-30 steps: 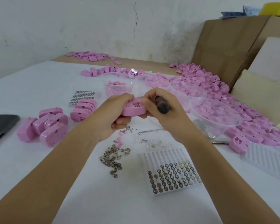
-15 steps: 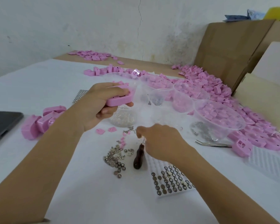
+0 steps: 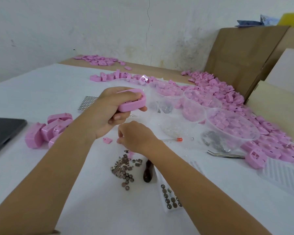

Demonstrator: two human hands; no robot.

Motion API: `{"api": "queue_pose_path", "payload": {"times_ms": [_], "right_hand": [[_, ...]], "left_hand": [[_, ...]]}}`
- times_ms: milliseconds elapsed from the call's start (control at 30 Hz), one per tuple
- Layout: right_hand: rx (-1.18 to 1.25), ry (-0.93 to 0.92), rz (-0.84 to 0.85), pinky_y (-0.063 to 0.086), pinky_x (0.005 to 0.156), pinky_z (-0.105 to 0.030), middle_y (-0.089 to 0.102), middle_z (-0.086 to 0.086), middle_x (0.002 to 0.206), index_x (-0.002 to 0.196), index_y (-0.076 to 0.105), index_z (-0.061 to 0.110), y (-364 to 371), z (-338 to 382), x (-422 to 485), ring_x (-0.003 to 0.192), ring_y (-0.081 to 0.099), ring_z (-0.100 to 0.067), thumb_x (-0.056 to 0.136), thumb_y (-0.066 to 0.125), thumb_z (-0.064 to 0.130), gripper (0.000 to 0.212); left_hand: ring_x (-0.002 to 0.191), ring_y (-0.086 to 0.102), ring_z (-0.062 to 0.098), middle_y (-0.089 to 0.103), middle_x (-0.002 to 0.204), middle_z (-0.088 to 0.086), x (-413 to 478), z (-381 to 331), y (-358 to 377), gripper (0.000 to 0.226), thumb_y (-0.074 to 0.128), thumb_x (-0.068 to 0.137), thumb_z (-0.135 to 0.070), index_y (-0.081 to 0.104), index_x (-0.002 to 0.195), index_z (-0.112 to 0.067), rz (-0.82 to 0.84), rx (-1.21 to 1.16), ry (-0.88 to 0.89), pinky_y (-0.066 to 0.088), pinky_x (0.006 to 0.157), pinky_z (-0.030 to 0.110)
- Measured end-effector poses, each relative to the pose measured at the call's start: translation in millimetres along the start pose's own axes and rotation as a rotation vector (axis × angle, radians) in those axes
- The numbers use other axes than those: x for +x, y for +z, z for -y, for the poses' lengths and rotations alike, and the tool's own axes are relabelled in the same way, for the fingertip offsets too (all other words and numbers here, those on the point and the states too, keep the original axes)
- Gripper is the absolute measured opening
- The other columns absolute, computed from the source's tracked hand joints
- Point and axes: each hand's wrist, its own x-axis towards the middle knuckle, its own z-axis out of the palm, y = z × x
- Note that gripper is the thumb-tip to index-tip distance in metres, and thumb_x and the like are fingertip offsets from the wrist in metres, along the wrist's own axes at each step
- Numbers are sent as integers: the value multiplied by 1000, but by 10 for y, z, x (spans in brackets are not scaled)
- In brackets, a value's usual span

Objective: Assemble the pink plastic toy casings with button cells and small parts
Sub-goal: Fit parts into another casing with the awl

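Above the table [image 3: 41, 92], pink casing [image 3: 132, 103] in left hand [image 3: 105, 116], right hand [image 3: 137, 136] nearby

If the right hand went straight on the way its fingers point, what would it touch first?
Probably the small pink piece on the table just beyond the right hand; nothing shows between them, though depth is unclear.

Both forearms reaching forward.
Left hand [image 3: 107, 114] is gripping the pink casing [image 3: 134, 103]; right hand [image 3: 137, 137] is curling its fingers downward just below the casing.
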Motion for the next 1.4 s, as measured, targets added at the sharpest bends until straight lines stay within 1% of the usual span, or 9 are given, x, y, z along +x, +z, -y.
{"api": "queue_pose_path", "payload": {"times_ms": [200, 300, 467, 667, 733, 900, 1033, 1133, 1400], "right_hand": [[224, -34, -46, 44, 69, -27, 61, 1, 75, 85, 54, 16, -94, 25, -163, 76, 61, -17, 91, 56, 23, 10], [879, 9, -140, 42, 44, -17, 62, 1, 52, 75, 55, 16, -240, -121, -381, 41, 56, -10, 86, 65, 15, 15], [1634, 64, -266, 54, 58, -21, 72, -11, 73, 75, 58, 13, -347, -456, -635, 67, 70, -19, 83, 64, 2, 15], [1346, 85, -596, 49, 54, -20, 61, -5, 59, 83, 51, 14, -296, -617, -694, 54, 63, -15, 83, 61, -7, 24], [1303, 56, -615, 49, 55, -19, 56, -5, 60, 88, 51, 15, -295, -632, -714, 55, 61, -13, 85, 59, -8, 24], [1254, -1, -635, 48, 60, -15, 65, 11, 67, 89, 69, 21, -337, -626, -777, 63, 60, -5, 86, 60, -1, 24], [1238, -44, -631, 47, 61, -12, 64, 5, 75, 96, 66, 20, -377, -578, -809, 67, 60, -1, 86, 58, -6, 28], [1284, -29, -641, 47, 52, -12, 66, 7, 63, 86, 62, 15, -399, -548, -832, 56, 61, -4, 77, 69, -2, 20], [1175, -57, -674, 49, 56, -16, 68, 6, 63, 79, 68, 19, -387, -542, -839, 56, 61, -7, 74, 75, 1, 20]], "left_hand": [[31, 26, 4, 69, 71, 8, -3, 22, 23, 16, 57, 82, -16, 62, 95, -7, -30, -29, 47, 18, 31, 10], [32, 27, 6, 68, 72, 8, -1, 55, 25, 14, 49, 92, -13, 58, 99, -5, -94, -66, 111, 18, 32, 12], [34, 29, 7, 70, 74, 7, -5, 222, 164, 6, 53, 92, -13, 56, 97, -11, -196, -121, 180, 24, 34, 11], [39, 35, 8, 67, 86, 16, -40, 374, 306, 27, 60, 80, -36, 55, 101, -19, -202, -88, 171, 29, 37, 15], [40, 36, 8, 64, 93, 24, -57, 403, 322, 13, 51, 92, -32, 56, 99, -22, -199, -49, 142, 29, 38, 15], [39, 39, 10, 71, 82, 4, -88, 461, 330, 22, 33, 101, -22, 55, 97, -24, -148, -43, 99, 27, 38, 17], [38, 42, 11, 65, 80, 11, -92, 500, 348, 18, 49, 87, -11, 56, 98, -23, -70, -80, 43, 27, 37, 15], [41, 44, 12, 58, 66, 2, -78, 533, 357, 40, 51, 64, -8, 55, 100, -25, -43, -32, 27, 30, 36, 18], [50, 44, 12, 57, 72, -6, -123, 593, 410, 50, 57, 66, -6, 49, 112, -26, 36, 59, 71, 37, 44, 20]]}}
